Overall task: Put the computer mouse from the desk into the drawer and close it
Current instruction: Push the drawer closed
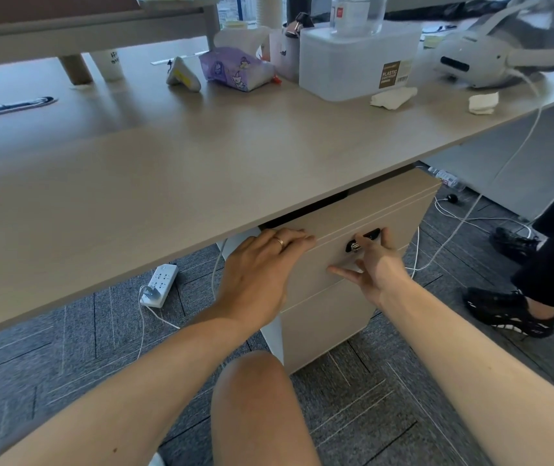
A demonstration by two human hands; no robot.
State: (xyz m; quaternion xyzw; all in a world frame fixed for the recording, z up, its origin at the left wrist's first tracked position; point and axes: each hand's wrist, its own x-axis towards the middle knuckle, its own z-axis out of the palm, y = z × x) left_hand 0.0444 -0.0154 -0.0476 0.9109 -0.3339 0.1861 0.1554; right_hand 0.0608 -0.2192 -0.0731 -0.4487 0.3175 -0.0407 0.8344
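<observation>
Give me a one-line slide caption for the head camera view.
Both hands at the top drawer under the desk: left hand on its upper edge, right hand by the lock.

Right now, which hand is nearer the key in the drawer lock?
Right. The right hand has its fingertips at the key in the lock. The left hand rests on the top drawer edge, apart from the key on its left.

1. Drawer interior: hidden under desk; mouse not discernible.
2. Right hand fingertips cover the lock, 12 o'clock of palm.
3. Headset, 2 o'clock: blurred, cropped.
4. Box label: illegible.
</observation>
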